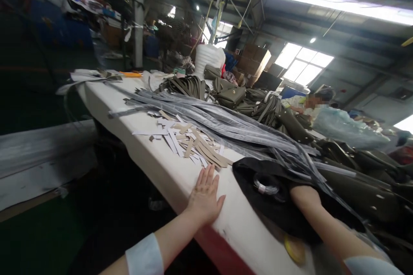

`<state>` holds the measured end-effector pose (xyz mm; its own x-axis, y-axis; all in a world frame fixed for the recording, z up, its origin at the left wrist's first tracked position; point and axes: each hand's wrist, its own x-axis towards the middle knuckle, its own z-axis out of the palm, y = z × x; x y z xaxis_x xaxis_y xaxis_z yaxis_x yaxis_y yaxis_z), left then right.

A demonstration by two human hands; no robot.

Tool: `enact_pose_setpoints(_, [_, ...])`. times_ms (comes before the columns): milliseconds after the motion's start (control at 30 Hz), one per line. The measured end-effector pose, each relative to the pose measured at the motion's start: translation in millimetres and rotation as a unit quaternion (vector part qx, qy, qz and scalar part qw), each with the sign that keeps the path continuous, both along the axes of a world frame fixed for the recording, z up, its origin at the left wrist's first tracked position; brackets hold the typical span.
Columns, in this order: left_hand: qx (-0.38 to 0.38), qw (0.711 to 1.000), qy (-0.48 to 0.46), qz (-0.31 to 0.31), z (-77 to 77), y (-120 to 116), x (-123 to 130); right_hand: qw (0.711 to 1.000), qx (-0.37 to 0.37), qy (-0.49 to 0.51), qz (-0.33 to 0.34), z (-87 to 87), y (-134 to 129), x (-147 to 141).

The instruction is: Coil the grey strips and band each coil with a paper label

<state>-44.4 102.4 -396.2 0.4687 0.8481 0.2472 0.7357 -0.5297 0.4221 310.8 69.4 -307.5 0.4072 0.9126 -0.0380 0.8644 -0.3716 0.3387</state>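
My left hand [204,193] lies flat on the white table top [230,200], its fingers stretched out and slightly apart. Its fingertips reach the near edge of a loose heap of white and tan paper strips [196,142]. On the right, my right hand [303,195] reaches into or behind a black, soft-looking piece [248,176]; its fingers are hidden there. A coil of clear, shiny line or tape [266,187] with a pale band sits on the black piece. Long grey strips in clear film [226,118] run along the table behind both hands.
Dark olive bags [230,94] and straps are piled along the far side. A yellow round object [294,249] lies by the near edge. Clear plastic [348,126] and a co-worker [314,103] are at the back right. A post [138,17] stands beyond the table.
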Motion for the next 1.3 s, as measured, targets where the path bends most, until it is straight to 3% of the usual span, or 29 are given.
enact_pose_setpoints(100, [-0.032,0.999,0.003,-0.013,3.8,-1,-2,0.999,-0.033,0.008,0.012,6.0,9,-29])
enact_pose_setpoints(200, [-0.060,0.998,0.011,-0.025,7.8,-2,-4,0.997,-0.040,0.028,0.065,18.2,28,-58])
enact_pose_setpoints(400, [-0.083,0.996,0.013,-0.029,13.1,-4,-5,0.986,0.032,0.037,0.159,33.8,89,-98])
enact_pose_setpoints(667, [-0.145,0.988,-0.022,-0.051,11.9,-4,-8,0.981,0.153,0.067,0.096,15.9,183,-88])
enact_pose_setpoints(833, [-0.173,0.980,-0.057,-0.084,14.5,2,-11,0.978,0.123,0.114,0.121,-14.8,227,-72])
enact_pose_setpoints(967, [-0.183,0.977,-0.066,-0.092,16.3,4,-11,0.978,0.088,0.120,0.143,-38.9,235,-70])
enact_pose_setpoints(1100, [-0.166,0.979,-0.079,-0.087,16.1,3,-11,0.977,0.091,0.094,0.170,-43.8,227,-77])
enact_pose_setpoints(1200, [-0.164,0.981,-0.063,-0.085,16.4,1,-12,0.972,0.123,0.058,0.193,-30.1,218,-85])
enact_pose_setpoints(1300, [-0.149,0.984,-0.052,-0.081,13.8,-1,-11,0.960,0.231,0.034,0.154,3.2,203,-98])
